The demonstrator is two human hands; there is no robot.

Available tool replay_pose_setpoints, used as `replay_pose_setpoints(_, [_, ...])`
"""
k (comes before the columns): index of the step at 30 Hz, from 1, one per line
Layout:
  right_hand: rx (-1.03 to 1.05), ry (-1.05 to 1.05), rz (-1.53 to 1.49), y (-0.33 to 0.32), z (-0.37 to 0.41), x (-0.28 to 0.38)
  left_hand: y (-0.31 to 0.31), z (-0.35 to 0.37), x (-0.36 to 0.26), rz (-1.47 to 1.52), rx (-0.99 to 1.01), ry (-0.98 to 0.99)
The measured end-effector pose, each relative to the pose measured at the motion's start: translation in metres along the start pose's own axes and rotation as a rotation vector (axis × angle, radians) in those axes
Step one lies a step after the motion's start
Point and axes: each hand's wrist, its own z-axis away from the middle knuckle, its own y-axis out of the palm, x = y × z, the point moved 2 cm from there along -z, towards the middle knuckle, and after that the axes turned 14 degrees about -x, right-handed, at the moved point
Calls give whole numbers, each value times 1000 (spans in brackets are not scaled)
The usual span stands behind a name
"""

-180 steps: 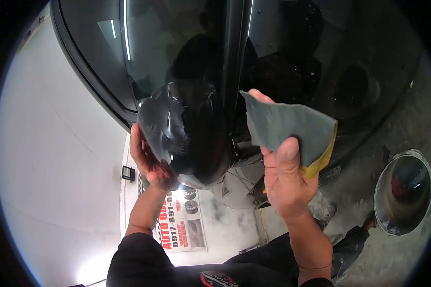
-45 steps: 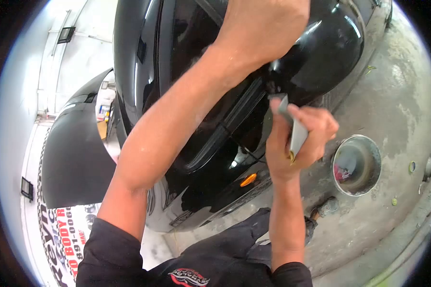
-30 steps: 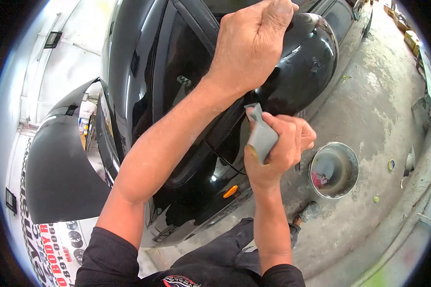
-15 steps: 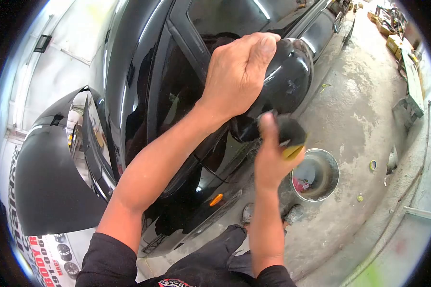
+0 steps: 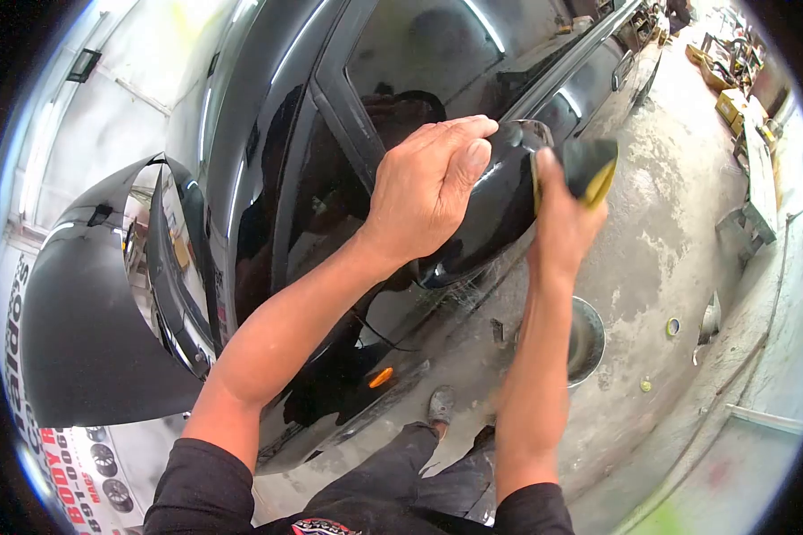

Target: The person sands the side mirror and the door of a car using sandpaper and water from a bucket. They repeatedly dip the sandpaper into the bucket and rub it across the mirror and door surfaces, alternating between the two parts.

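Observation:
A glossy black side mirror (image 5: 484,209) juts from the door of a black car. My left hand (image 5: 424,183) grips its edge, the fingers curled over the far side and the thumb along the near side. In my right hand (image 5: 569,227), blurred by motion, is a folded sheet of sandpaper (image 5: 600,183), dark on one face and yellow on the other. That hand is at the mirror's right edge, the thumb pointing up against the sheet.
A metal bucket (image 5: 587,339) stands on the concrete floor, partly behind my right forearm. The loose dark body panel (image 5: 98,303) is at the left, beside a printed banner (image 5: 80,473). Boxes (image 5: 732,105) and parts line the right wall. An orange side marker (image 5: 381,377) is on the car.
My right hand has moved up and to the right with the sandpaper, from the mirror's lower end to its right edge. My left hand stays on the mirror; the view has shifted slightly.

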Motion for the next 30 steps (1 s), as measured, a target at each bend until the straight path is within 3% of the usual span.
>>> replay_pose_setpoints(2, [90, 171, -51, 11, -30, -1, 1, -1, -3, -25, 7, 5])
replay_pose_setpoints(8, [67, 110, -57, 0, -9, 16, 3, 3, -8, -115, 50, 62])
replay_pose_setpoints(13, [233, 157, 195, 17, -52, 12, 1, 2, -12, -159, 69, 61])
replay_pose_setpoints(20, [236, 207, -40, -2, -28, 15, 2, 1, -14, -156, 58, 75])
replay_pose_setpoints(22, [344, 74, 196, 14, -51, 14, 1, 2, -12, -161, 48, 89])
replay_pose_setpoints(25, [332, 60, 169, 25, -55, 20, 0, 6, -13, -173, 25, 103])
replay_pose_setpoints(28, [237, 190, 50, 17, -46, 27, -8, 9, -14, -217, -28, 130])
replay_pose_setpoints(30, [314, 111, 164, 25, -51, 25, -13, 20, -12, -289, -71, 173])
